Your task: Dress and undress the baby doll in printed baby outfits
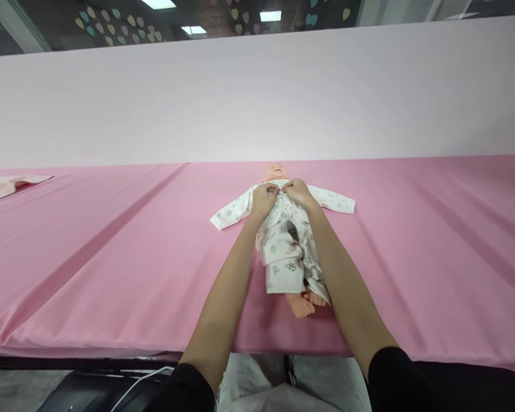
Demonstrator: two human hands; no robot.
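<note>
A baby doll (277, 170) lies on its back, its head toward the wall and its bare feet (301, 305) toward me. It wears a white patterned romper (280, 243) whose sleeves spread out to both sides. At the chest, my left hand (264, 199) pinches the front of the romper, fingers bent together. My right hand (298, 191) grips the cloth just beside it, thumb and fingers closed. The fingertips of both hands nearly meet below the doll's neck. Whatever fastening lies between them is too small to make out.
Under the doll a pink sheet (124, 263) with creases covers the table. A pale cloth (8, 186) lies at the far left. Behind the table stands a white partition (249, 103). Below the front edge, a white cable (141, 380) crosses a black object at the left.
</note>
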